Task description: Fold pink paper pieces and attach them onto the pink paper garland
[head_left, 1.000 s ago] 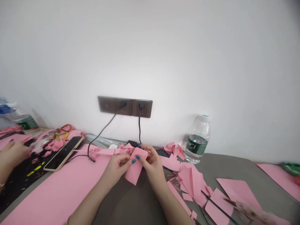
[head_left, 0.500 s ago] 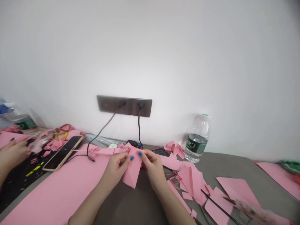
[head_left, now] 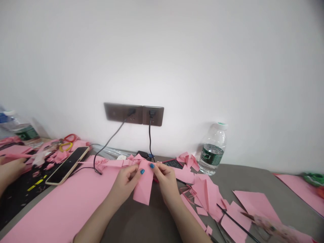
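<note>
Between my two hands hangs a piece of pink paper (head_left: 143, 189), held by its upper edge above the grey table. My left hand (head_left: 128, 180) pinches its left side, thumb on the near face. At the top right corner, my right hand (head_left: 164, 177) grips the paper between thumb and fingers. The fingers behind the paper are partly hidden. A large pink sheet (head_left: 68, 202) lies under and left of my left forearm. Right of my right hand are loose folded pink paper scraps (head_left: 207, 195).
A phone (head_left: 68, 166) and scissors (head_left: 66, 146) lie left, near another person's hand (head_left: 11, 172). A water bottle (head_left: 213, 148) stands by the wall. Cables run from wall sockets (head_left: 134, 114). A black rod (head_left: 236, 222) and cut pink sheets (head_left: 258, 204) lie right.
The lower end of the paper between my hands has swung slightly right. My hands keep nearly the same place. The other person's hand at the left has moved left and down.
</note>
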`<action>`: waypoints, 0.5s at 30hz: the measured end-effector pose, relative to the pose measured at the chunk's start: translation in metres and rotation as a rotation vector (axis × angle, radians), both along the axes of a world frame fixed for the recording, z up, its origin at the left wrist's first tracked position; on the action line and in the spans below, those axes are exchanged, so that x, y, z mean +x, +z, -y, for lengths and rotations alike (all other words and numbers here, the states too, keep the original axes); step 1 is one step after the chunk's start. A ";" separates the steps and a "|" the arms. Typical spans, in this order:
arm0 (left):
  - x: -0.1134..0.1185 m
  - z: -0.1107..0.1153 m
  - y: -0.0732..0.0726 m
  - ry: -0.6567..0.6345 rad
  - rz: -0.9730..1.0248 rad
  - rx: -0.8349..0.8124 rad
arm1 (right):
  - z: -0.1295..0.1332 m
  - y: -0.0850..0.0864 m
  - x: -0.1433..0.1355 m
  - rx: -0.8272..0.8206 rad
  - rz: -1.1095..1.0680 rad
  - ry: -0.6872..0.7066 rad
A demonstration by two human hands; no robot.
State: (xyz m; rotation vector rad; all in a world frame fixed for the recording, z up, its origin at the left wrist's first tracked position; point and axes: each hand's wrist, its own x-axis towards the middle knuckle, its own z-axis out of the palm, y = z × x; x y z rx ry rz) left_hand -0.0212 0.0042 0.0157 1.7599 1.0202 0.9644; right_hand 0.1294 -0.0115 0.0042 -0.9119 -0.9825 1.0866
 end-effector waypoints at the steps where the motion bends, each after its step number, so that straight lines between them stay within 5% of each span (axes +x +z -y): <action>1: 0.000 0.000 0.000 0.000 0.004 0.000 | 0.000 0.000 0.000 -0.001 0.004 0.002; 9: 0.001 0.002 0.002 0.005 0.011 -0.011 | 0.000 0.001 0.001 -0.012 0.021 0.004; 15: -0.001 0.000 0.001 0.177 0.088 0.010 | 0.006 0.005 -0.005 0.058 0.143 0.099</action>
